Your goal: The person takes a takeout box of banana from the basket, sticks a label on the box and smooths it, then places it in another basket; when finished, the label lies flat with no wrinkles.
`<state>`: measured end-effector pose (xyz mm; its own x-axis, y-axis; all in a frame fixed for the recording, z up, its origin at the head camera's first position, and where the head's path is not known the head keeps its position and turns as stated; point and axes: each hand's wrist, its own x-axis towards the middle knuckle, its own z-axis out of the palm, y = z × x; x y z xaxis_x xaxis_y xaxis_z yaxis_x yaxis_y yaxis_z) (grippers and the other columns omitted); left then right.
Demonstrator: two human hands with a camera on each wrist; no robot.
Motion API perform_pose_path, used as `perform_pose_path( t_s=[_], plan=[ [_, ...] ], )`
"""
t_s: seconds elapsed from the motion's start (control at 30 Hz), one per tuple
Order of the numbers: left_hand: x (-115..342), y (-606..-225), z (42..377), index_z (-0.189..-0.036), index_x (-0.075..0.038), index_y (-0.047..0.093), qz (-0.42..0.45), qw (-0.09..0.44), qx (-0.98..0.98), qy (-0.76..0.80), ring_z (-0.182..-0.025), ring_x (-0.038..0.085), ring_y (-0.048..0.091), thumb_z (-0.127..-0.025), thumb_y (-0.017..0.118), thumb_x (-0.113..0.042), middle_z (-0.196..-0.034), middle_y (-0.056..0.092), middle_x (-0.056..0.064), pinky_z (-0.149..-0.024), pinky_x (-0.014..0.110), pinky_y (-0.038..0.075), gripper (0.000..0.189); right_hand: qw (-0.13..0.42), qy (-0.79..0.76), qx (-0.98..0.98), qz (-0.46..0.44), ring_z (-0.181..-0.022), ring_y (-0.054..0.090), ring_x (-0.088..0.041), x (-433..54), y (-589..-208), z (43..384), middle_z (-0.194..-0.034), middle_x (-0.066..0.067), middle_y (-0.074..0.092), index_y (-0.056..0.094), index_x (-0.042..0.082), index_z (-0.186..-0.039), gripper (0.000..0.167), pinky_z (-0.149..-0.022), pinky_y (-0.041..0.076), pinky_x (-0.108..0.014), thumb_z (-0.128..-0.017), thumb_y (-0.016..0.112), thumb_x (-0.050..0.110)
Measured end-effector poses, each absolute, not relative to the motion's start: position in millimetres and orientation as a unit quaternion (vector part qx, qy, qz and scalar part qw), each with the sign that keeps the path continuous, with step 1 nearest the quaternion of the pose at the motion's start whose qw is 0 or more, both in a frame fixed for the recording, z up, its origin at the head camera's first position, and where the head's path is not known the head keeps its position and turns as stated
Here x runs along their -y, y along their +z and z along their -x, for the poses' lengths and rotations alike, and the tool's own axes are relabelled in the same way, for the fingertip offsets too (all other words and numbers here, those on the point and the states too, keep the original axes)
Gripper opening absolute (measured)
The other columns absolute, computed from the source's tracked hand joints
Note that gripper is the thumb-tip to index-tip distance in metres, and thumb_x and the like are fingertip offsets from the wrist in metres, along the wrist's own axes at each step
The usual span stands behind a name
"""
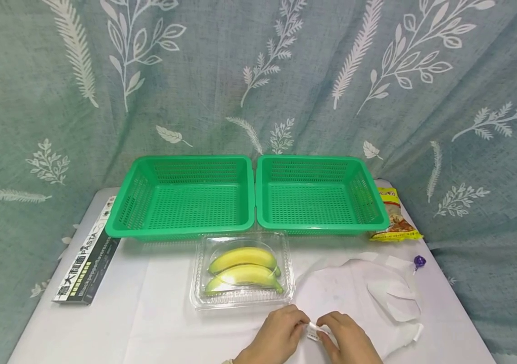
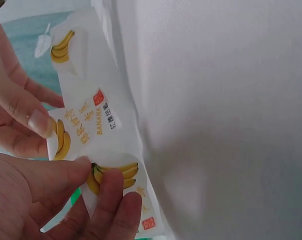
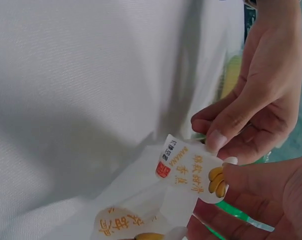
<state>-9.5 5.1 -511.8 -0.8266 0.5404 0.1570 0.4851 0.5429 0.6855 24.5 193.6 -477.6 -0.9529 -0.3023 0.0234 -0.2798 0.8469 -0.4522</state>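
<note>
Both hands hold a white strip of banana labels (image 2: 81,95) low over the front of the table. My left hand (image 1: 276,333) pinches it between thumb and fingers. From the other side, my right hand (image 1: 346,336) pinches it with thumb and fingers close by. A label (image 3: 186,170) with printed bananas, orange characters and a small red square shows between the hands in the right wrist view. More of the thin white strip (image 1: 401,293) trails in a loop on the table to the right. Just beyond the hands sits a clear plastic box (image 1: 196,283) with two bananas (image 1: 242,280) inside.
Two green baskets (image 1: 185,230) (image 1: 322,226) stand side by side at the back. A black-and-white pasta box (image 1: 87,258) lies at the left edge. At the right are a yellow food packet (image 1: 394,220) and a purple-wrapped lollipop (image 1: 419,261). A patterned curtain (image 1: 222,76) hangs behind.
</note>
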Motion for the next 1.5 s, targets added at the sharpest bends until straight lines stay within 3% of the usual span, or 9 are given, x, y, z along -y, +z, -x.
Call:
perform_pose_path(
  t_s=[0.27, 0.53, 0.9, 1.1, 1.5],
  plan=[
    [-6.7, -513.1, 8.8, -0.095, -0.008, 0.075, -0.277, 0.046, -0.878, 0.388, -0.068, -0.011, 0.050, -0.091, 0.070, -0.008, -0.081, 0.068, -0.006, -0.064, 0.006, 0.047, 0.006, 0.049, -0.234, -0.959, 0.152, -0.085, 0.068, -0.019, -194.3, -477.4, -23.5, -0.101, 0.003, 0.072, 0.071, 0.015, -0.098, 0.019, -0.070, 0.058, -0.031, -0.082, 0.081, 0.017],
    [-7.0, -512.0, 10.2, -0.092, -0.010, 0.076, -0.276, 0.038, -0.876, 0.394, -0.067, -0.011, 0.047, -0.091, 0.071, -0.010, -0.078, 0.066, -0.008, -0.063, 0.006, 0.045, 0.005, 0.059, -0.221, -0.963, 0.144, -0.087, 0.067, -0.019, -194.0, -477.4, -22.3, -0.102, 0.006, 0.070, 0.069, 0.018, -0.097, 0.032, -0.071, 0.058, -0.032, -0.072, 0.088, 0.023],
    [-4.9, -511.8, 9.5, -0.093, -0.011, 0.076, -0.267, 0.061, -0.876, 0.398, -0.067, -0.010, 0.046, -0.091, 0.070, -0.009, -0.078, 0.066, -0.009, -0.064, 0.008, 0.045, 0.007, 0.052, -0.223, -0.964, 0.135, -0.083, 0.067, -0.018, -187.9, -480.3, -23.0, -0.099, 0.004, 0.070, 0.067, 0.018, -0.090, 0.025, -0.071, 0.060, -0.032, -0.073, 0.086, 0.012],
    [-3.4, -512.2, 9.4, -0.093, -0.011, 0.076, -0.270, 0.054, -0.875, 0.399, -0.069, -0.010, 0.049, -0.091, 0.068, -0.004, -0.081, 0.069, -0.007, -0.064, 0.008, 0.046, 0.011, 0.043, -0.219, -0.965, 0.139, -0.083, 0.067, -0.016, -186.9, -479.3, -24.1, -0.098, 0.007, 0.070, 0.068, 0.019, -0.089, 0.021, -0.070, 0.058, -0.029, -0.077, 0.084, 0.013],
    [-6.3, -511.5, 9.5, -0.092, -0.012, 0.077, -0.262, 0.039, -0.882, 0.390, -0.061, -0.009, 0.040, -0.088, 0.069, -0.004, -0.072, 0.063, -0.010, -0.059, 0.008, 0.041, 0.012, 0.071, -0.231, -0.954, 0.178, -0.088, 0.070, -0.022, -193.1, -476.6, -25.0, -0.103, 0.000, 0.073, 0.074, 0.016, -0.091, 0.012, -0.074, 0.061, -0.034, -0.081, 0.080, 0.016]
  ],
)
